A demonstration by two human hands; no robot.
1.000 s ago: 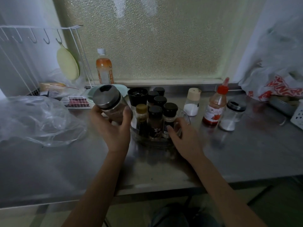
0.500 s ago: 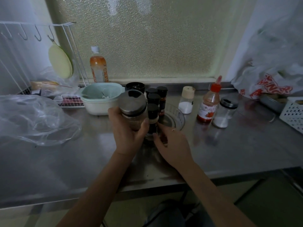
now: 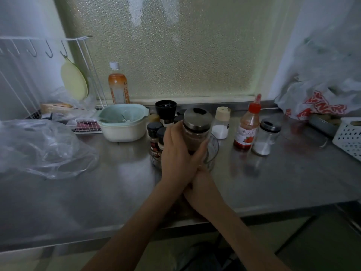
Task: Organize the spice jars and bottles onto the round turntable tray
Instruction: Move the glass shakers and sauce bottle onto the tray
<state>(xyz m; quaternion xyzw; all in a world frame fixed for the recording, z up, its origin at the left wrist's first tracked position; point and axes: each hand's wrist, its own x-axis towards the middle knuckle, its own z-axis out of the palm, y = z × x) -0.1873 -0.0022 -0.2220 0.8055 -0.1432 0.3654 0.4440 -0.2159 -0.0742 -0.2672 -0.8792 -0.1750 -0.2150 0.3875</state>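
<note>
My left hand is shut on a glass jar with a steel lid, holding it upright over the right part of the clear round turntable tray. Small black-capped spice jars stand on the tray's left side, with a black-topped grinder behind them. My right hand lies under my left wrist at the tray's front rim, its fingers hidden. Off the tray to the right stand a beige-capped shaker, a red-capped sauce bottle and a glass jar of white powder.
A green and white bowl sits left of the tray, with an orange drink bottle behind it. A crumpled clear plastic bag covers the counter's left. A white basket and a shopping bag are at the far right.
My left hand has carried the steel-lidded jar from left of the tray to over its right side. My right hand has slid under the left wrist. The tray's small jars now stand on its left.
</note>
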